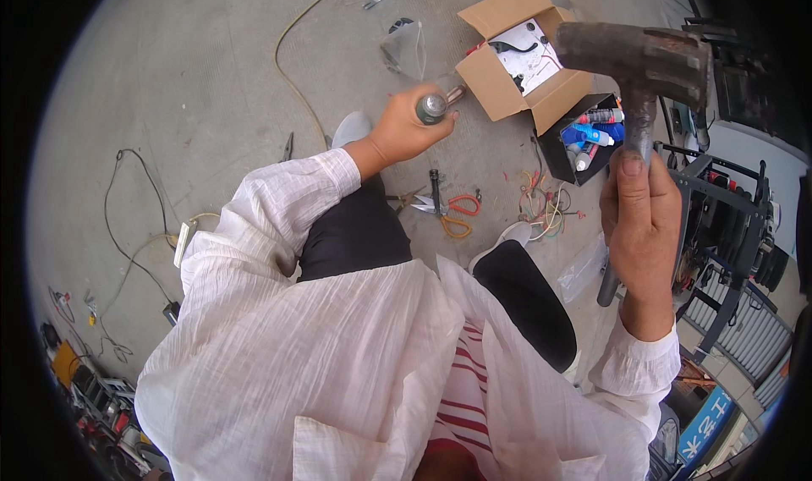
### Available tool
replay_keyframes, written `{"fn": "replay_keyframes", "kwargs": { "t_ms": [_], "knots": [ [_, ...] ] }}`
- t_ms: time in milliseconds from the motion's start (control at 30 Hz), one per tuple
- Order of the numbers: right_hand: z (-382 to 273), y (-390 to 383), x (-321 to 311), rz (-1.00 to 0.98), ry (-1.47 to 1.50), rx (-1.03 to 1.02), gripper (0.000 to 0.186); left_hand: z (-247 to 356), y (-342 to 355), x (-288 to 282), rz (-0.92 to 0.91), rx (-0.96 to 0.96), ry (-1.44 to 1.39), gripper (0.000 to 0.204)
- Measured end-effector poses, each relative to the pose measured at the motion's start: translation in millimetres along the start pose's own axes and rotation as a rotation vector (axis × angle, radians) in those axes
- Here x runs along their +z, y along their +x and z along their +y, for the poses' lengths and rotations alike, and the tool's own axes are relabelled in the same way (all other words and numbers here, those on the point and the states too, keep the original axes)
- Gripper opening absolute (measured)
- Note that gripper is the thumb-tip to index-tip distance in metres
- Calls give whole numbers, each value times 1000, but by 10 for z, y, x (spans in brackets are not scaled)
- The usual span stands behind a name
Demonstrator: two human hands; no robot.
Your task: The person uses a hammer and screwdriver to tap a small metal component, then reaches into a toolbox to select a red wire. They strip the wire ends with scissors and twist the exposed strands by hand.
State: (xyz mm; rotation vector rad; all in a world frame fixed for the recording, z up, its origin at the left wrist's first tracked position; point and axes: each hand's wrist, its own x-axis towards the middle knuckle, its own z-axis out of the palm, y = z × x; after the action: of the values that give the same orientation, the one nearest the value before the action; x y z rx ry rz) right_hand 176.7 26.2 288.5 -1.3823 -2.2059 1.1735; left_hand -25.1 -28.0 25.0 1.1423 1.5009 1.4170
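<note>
My left hand [399, 132] is closed around an upright green-handled tool with a metal top [431, 107], held out over the floor; a narrow metal piece [453, 96] shows just beyond my fingers, partly hidden. My right hand [641, 223] grips the shaft of a worn steel hammer [633, 58], its head raised at the upper right, nearer the camera. On the floor between my hands lie orange-handled scissors [457, 223], pliers [404, 200], a dark cylindrical tool [436, 189] and tangled coloured wires [545, 210].
An open cardboard box [482, 87] holds parts; beside it a black box [558, 147] holds bottles and cans. A plastic bag [402, 49], cables [279, 58] and a power strip [182, 242] lie around. A metal frame [732, 197] stands right; cluttered equipment [85, 379] is lower left.
</note>
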Motion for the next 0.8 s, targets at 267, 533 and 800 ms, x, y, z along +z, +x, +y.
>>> {"fn": "replay_keyframes", "kwargs": {
  "t_ms": [267,533,800],
  "knots": [
    [634,-54,673,1,-210,-140,42,131,-24,149,-43,74,1,22],
    [-77,-79,-138,87,74,-90,33,-6,-72,66,-60,14,-19,22],
    [596,-30,743,-143,-379,-22,42,57,-41,75,-35,85,-4,21]
  ]
}}
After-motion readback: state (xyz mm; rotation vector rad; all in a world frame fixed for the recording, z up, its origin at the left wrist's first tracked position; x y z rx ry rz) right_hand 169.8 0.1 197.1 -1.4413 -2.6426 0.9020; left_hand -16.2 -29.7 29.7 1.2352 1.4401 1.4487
